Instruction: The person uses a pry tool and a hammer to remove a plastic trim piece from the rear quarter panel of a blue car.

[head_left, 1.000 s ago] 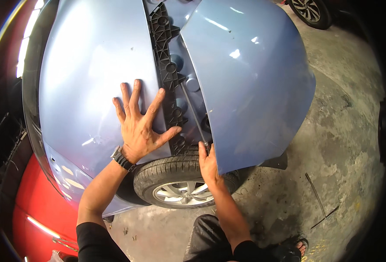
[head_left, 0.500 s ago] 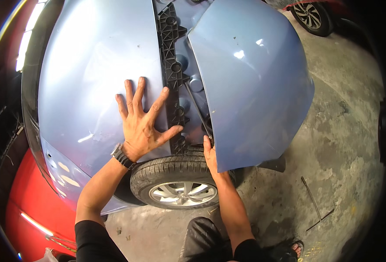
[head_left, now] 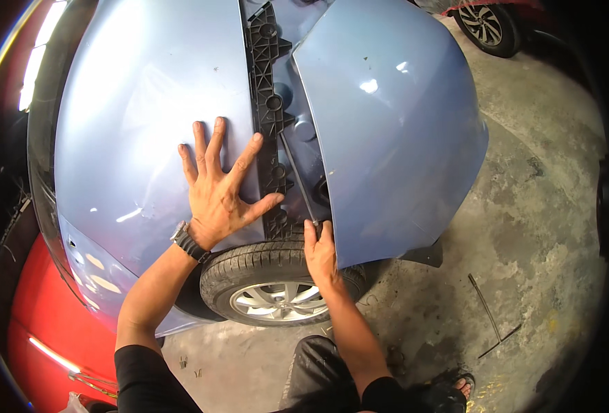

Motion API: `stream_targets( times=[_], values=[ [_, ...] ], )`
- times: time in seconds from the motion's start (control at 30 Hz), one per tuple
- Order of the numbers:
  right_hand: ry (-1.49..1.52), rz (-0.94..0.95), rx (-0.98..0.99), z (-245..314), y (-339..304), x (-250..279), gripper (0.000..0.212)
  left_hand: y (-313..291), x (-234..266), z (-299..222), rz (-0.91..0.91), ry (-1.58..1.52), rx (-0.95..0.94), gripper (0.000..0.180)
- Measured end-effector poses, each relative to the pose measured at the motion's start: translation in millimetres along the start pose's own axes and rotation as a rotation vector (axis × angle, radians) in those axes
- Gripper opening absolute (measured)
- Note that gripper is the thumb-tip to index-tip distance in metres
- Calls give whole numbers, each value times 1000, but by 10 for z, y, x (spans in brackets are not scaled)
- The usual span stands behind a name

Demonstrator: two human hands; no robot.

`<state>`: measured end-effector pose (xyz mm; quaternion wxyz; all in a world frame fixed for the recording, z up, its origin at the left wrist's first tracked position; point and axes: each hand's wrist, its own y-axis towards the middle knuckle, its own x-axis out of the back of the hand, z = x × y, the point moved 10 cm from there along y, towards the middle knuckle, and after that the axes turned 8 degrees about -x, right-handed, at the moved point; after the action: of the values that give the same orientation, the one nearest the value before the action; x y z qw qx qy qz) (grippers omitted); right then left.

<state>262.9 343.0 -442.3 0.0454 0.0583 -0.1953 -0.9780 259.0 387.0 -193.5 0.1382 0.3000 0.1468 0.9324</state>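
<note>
My left hand (head_left: 220,199) lies flat on the light-blue car body panel (head_left: 139,82), fingers spread, thumb reaching over the black plastic bracket (head_left: 262,96) along its edge. In my right hand (head_left: 322,256), low beside the bumper cover (head_left: 401,138), is the lower end of a thin metal rod-like tool (head_left: 296,172); whatever handle it has is hidden by my fingers. The tool slants up and left, its upper end at the bracket. The blue bumper cover stands apart from the body, leaving a gap where the bracket shows.
Below my hands is the car's wheel (head_left: 284,301) with its tyre. A T-handled tool (head_left: 494,320) lies on the concrete floor (head_left: 525,241) at right. Another car's wheel (head_left: 485,27) is at the far right, and a red car panel (head_left: 46,330) shows at lower left.
My right hand has shifted left, out from beside the bumper cover's edge, and the rod's lower end has moved left with it. My left hand stays flat on the panel.
</note>
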Motion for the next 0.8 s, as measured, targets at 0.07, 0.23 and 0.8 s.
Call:
stream_targets(
  times=[0.07, 0.23, 0.8],
  values=[
    [142, 56, -84, -14, -104, -61, 40, 6, -11, -6, 17, 3, -3, 99],
    [140, 52, -82, -32, -42, -78, 41, 10, -19, -14, 4, -10, 0, 97],
    [363, 342, -382, 139, -192, 26, 41, -9, -7, 8, 4, 12, 0, 99]
  ],
)
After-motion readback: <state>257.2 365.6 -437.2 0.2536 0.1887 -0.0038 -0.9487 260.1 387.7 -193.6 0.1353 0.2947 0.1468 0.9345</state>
